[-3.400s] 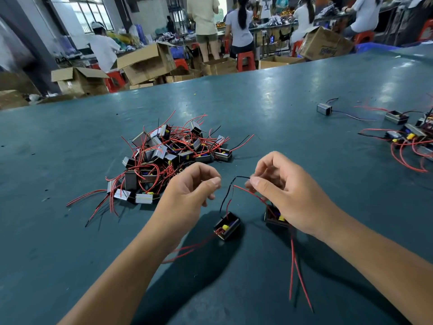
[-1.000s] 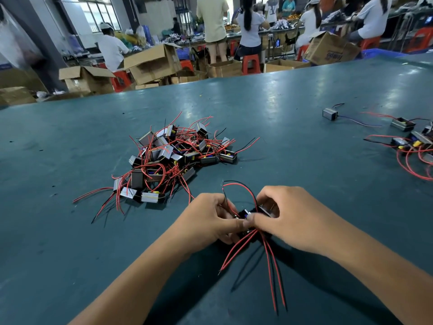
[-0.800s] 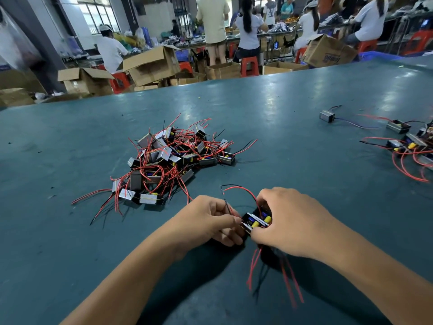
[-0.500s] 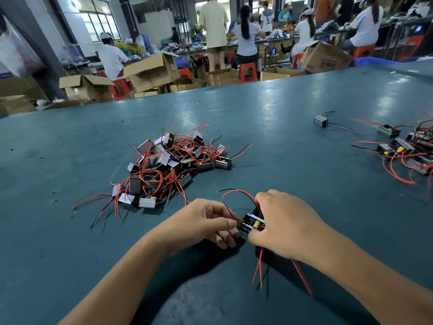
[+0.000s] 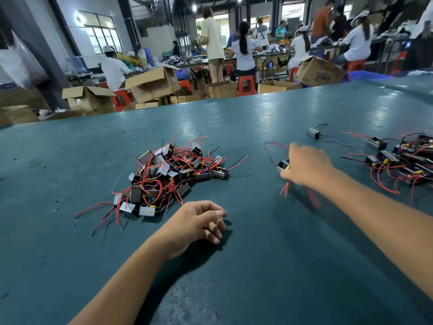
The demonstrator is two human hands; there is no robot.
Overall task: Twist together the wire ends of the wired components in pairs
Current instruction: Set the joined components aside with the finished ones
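Our right hand [image 5: 307, 167] reaches out across the green table [image 5: 257, 266], blurred, its fingers curled round a small wired component [image 5: 282, 165]; red wires [image 5: 287, 190] trail from under the hand. Whether it grips 1 component or 2, we cannot tell. Our left hand [image 5: 199, 221] rests on the table near us, fingers loosely curled and holding nothing. The pile of loose components [image 5: 171, 177] lies just beyond the left hand. The joined components [image 5: 403, 165] lie at the right edge, beyond our right hand.
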